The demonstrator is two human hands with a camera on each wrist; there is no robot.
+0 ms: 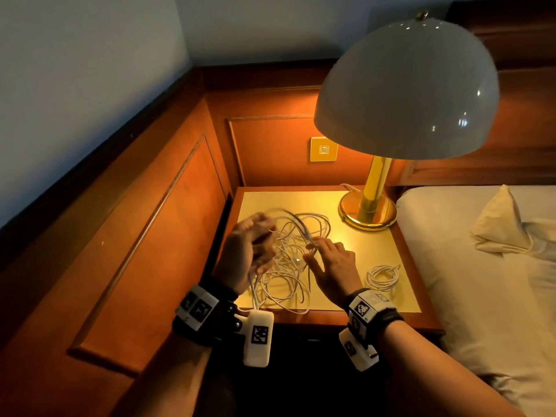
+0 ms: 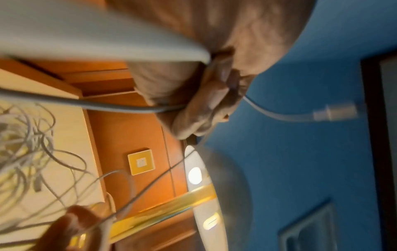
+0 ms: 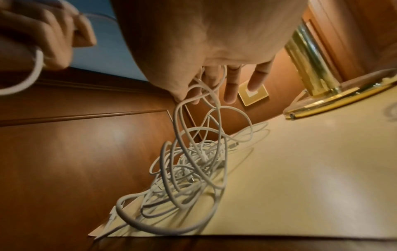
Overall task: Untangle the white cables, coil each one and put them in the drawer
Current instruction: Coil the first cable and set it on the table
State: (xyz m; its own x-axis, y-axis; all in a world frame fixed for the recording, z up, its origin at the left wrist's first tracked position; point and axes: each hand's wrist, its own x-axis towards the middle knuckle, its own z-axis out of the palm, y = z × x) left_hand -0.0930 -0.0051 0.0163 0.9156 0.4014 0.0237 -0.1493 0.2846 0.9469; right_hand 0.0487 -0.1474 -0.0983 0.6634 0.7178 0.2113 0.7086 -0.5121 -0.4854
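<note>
Head view: the left hand (image 1: 249, 251), raised over the nightstand's (image 1: 379, 266) left edge, curls its fingers round a white cable whose plug end (image 2: 335, 113) juts past the knuckles. The right hand (image 1: 334, 266) pinches a strand between thumb and forefinger, other fingers spread, above the tangled cables (image 1: 288, 266). A coiled cable (image 1: 382, 276) lies flat near the right edge

Left hand (image 1: 248, 248): raised above the nightstand's left edge, fingers curled, gripping a white cable (image 2: 279, 115). Right hand (image 1: 332, 267): palm down beside it, fingers extended, thumb and forefinger pinching strands.
</note>
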